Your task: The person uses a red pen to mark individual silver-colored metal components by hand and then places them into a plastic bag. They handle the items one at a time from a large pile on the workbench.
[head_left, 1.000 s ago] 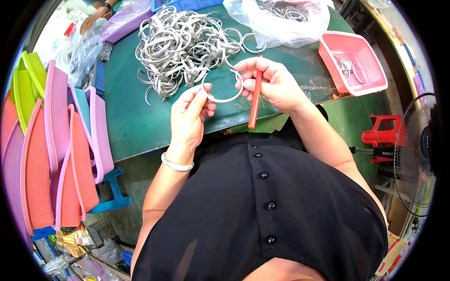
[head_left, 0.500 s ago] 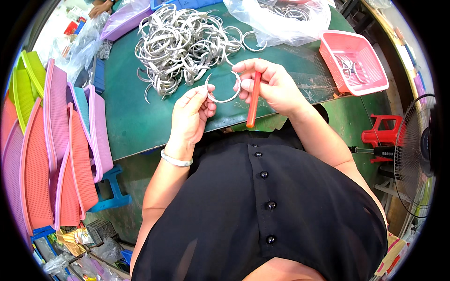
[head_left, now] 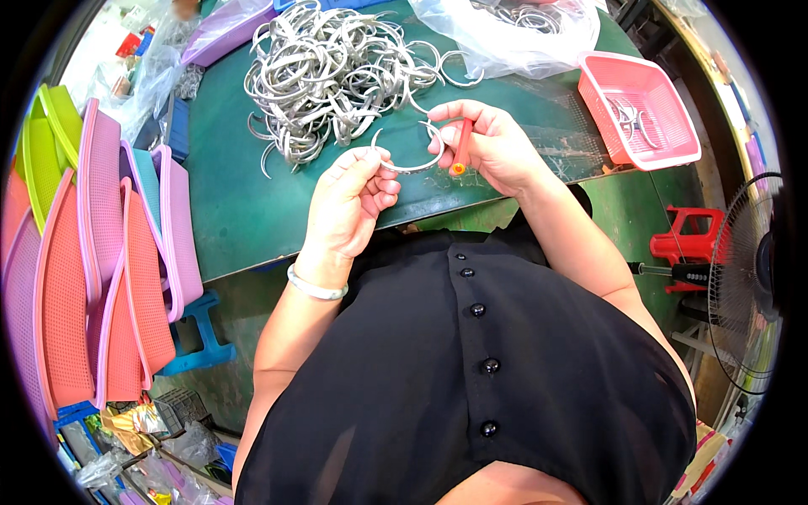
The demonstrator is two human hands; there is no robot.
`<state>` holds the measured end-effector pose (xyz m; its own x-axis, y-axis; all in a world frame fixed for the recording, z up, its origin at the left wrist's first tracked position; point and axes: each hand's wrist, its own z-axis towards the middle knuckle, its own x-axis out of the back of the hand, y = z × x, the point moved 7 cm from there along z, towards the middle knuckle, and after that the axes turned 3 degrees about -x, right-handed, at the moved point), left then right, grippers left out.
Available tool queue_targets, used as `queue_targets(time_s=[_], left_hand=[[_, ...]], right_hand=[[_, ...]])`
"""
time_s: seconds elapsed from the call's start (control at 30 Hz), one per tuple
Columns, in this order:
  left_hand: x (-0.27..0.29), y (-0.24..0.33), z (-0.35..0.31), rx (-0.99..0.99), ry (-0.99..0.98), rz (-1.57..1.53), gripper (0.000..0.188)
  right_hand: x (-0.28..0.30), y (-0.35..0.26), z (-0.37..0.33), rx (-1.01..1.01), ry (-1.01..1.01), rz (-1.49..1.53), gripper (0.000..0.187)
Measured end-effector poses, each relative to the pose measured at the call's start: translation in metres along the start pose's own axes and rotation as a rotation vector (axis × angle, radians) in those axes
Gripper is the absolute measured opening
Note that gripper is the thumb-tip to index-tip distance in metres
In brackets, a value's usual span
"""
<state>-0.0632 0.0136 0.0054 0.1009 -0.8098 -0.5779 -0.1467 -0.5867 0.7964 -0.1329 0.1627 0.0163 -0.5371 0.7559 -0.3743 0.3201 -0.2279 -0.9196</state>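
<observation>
My left hand (head_left: pixel 352 202) pinches one end of a thin open silver metal ring (head_left: pixel 410 165) just above the green table's (head_left: pixel 236 210) front edge. My right hand (head_left: pixel 492 145) holds the ring's other end and also grips a short orange-red stick-like tool (head_left: pixel 459 147), which points toward me. A large tangled heap of similar silver rings (head_left: pixel 332 67) lies on the table just beyond both hands.
A pink plastic basket (head_left: pixel 644 114) with a few rings stands at the right. A clear plastic bag (head_left: pixel 513 34) of rings lies at the back. Stacked pink, orange and green mesh baskets (head_left: pixel 93 252) lean at the left. A fan (head_left: pixel 749 278) and red stool (head_left: pixel 690 244) stand at the right.
The orange-red tool has swung from hanging down below my right hand to lying shorter within the grip. Both hands with the ring rose slightly toward the heap.
</observation>
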Motion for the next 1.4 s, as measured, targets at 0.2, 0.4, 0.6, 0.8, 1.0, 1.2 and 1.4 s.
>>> queue_targets(time_s=[0.2, 0.4, 0.6, 0.8, 1.0, 1.2, 1.4], left_hand=[[-0.002, 0.004, -0.003, -0.074, 0.021, 0.086, 0.015], [-0.003, 0.006, -0.003, -0.099, 0.011, 0.116, 0.015], [0.006, -0.002, 0.003, -0.034, 0.023, 0.051, 0.017], [0.006, 0.000, 0.005, -0.081, 0.023, 0.059, 0.019], [0.007, 0.006, 0.004, -0.186, 0.030, 0.123, 0.019], [0.000, 0.021, -0.006, -0.407, 0.087, 0.302, 0.019], [-0.032, 0.049, -0.031, -0.960, -0.090, 0.816, 0.016]], right_hand=[[0.000, -0.003, 0.000, 0.022, 0.010, -0.011, 0.023], [-0.001, -0.004, -0.001, 0.040, 0.010, -0.013, 0.023], [-0.007, -0.008, -0.004, 0.044, -0.040, 0.031, 0.025], [-0.011, -0.014, -0.008, 0.098, -0.047, -0.025, 0.026], [-0.015, -0.019, -0.012, 0.167, -0.040, -0.074, 0.025], [-0.016, -0.020, -0.016, 0.235, -0.024, -0.174, 0.026], [-0.014, -0.018, -0.017, 0.317, -0.038, -0.163, 0.030]])
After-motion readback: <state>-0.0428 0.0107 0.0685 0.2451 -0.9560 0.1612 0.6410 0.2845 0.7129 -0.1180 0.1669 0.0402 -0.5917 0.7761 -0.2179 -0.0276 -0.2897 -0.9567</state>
